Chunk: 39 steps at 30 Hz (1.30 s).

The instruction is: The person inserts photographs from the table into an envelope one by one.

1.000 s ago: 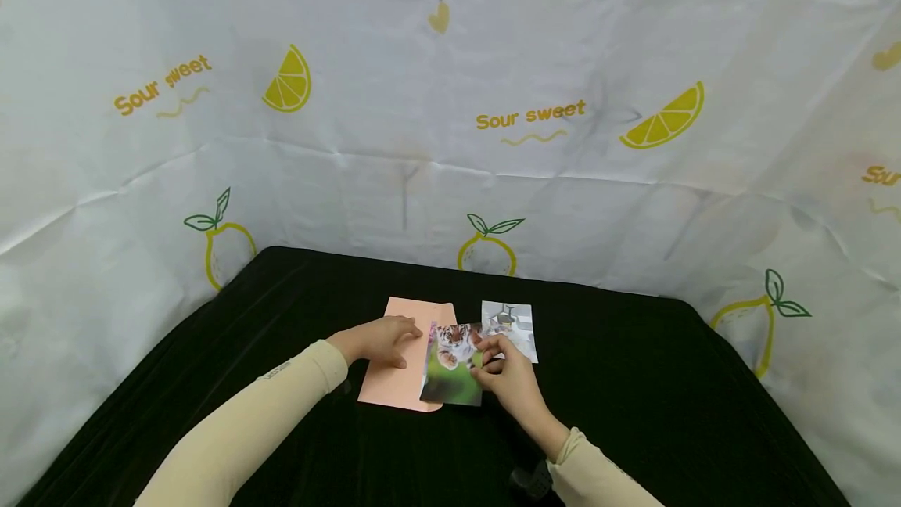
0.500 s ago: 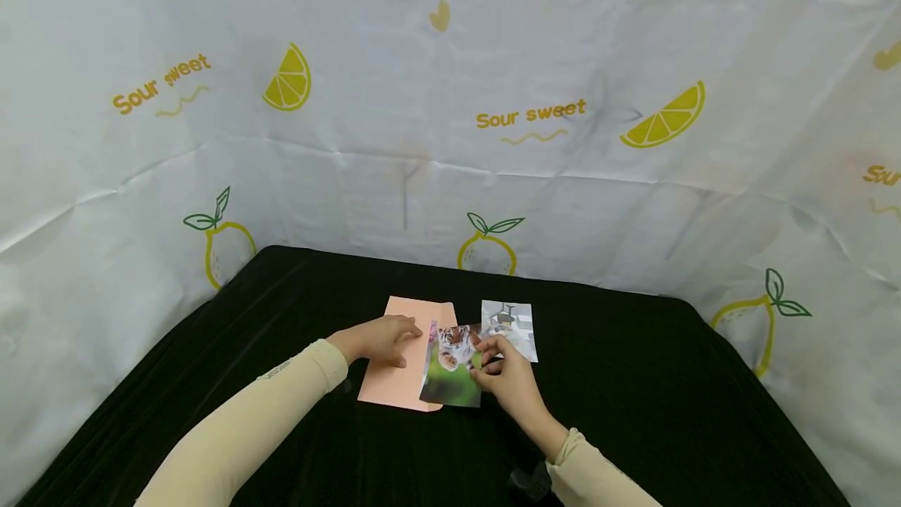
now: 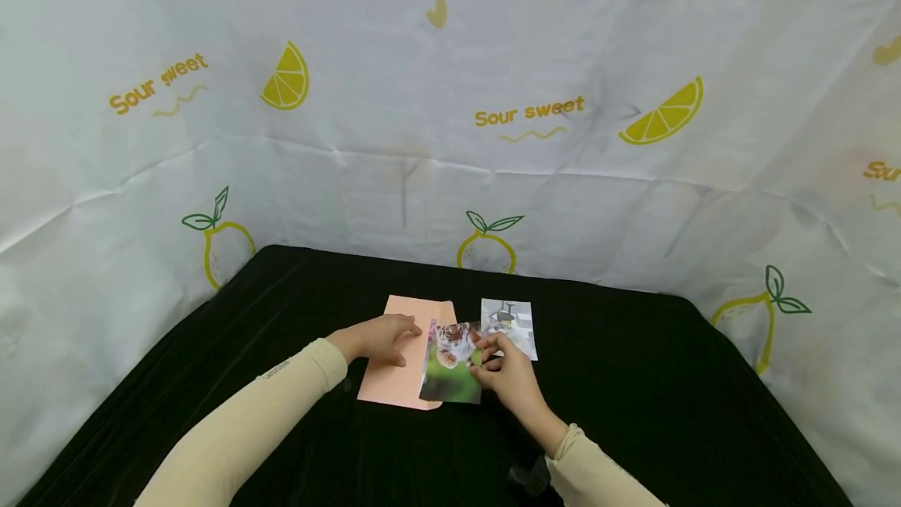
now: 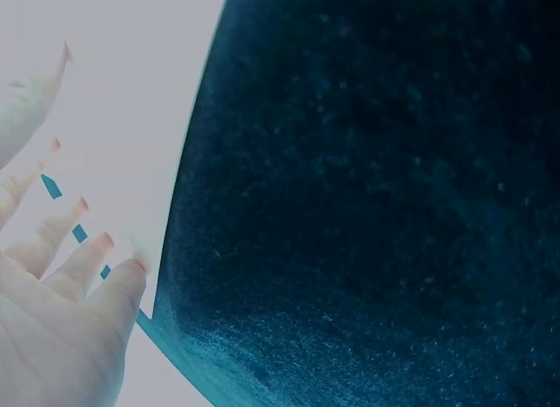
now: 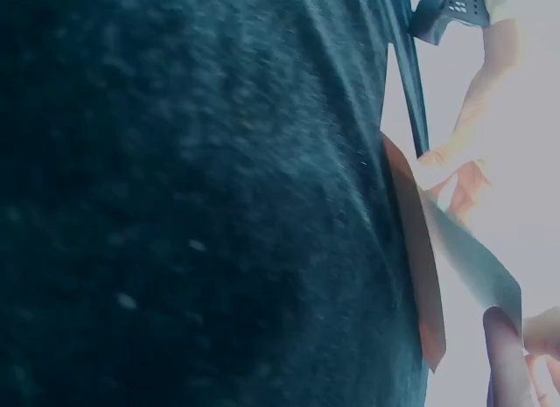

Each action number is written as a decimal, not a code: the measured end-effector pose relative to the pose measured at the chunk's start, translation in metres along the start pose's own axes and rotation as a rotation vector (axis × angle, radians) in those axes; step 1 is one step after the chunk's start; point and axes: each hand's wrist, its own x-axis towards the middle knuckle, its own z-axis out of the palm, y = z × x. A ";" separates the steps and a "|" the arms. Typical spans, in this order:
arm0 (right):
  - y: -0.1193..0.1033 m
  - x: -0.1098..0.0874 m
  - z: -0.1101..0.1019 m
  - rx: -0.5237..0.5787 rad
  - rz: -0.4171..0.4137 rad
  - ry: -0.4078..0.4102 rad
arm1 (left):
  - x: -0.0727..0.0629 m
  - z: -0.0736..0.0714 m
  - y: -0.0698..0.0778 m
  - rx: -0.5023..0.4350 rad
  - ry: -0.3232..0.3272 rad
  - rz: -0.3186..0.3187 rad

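Note:
My left hand rests on a pink envelope, its fingers spread over the paper. In the left wrist view, the fingers lie near the pale envelope's corner. With thumb and fingertips my right hand pinches the right edge of a tiger picture card. That card overlaps the envelope's right side. The right wrist view shows the card edge-on, raised at the thumb and slanting down toward the envelope.
A second picture card, pale grey and white, lies just behind the right hand. Black cloth covers the table. A white curtain with lemon prints hangs behind. A small dark device sits by the right wrist.
Both hands keep their places on the envelope and the tiger card. The card's lower edge shifts very slightly, and the head view has tilted a little.

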 end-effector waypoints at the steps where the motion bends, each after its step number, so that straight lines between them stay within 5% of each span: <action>1: -0.001 0.001 -0.001 0.004 0.000 0.005 | 0.000 0.000 0.000 -0.001 0.000 -0.006; 13: -0.010 0.012 -0.011 -0.023 -0.041 0.128 | 0.000 -0.003 0.000 -0.003 -0.001 -0.041; 27: -0.010 0.013 0.001 -0.052 -0.070 0.069 | -0.001 -0.002 0.001 -0.008 -0.005 -0.032; 39: -0.012 0.015 0.002 0.186 0.158 -0.010 | 0.002 -0.001 -0.002 -0.003 -0.010 -0.011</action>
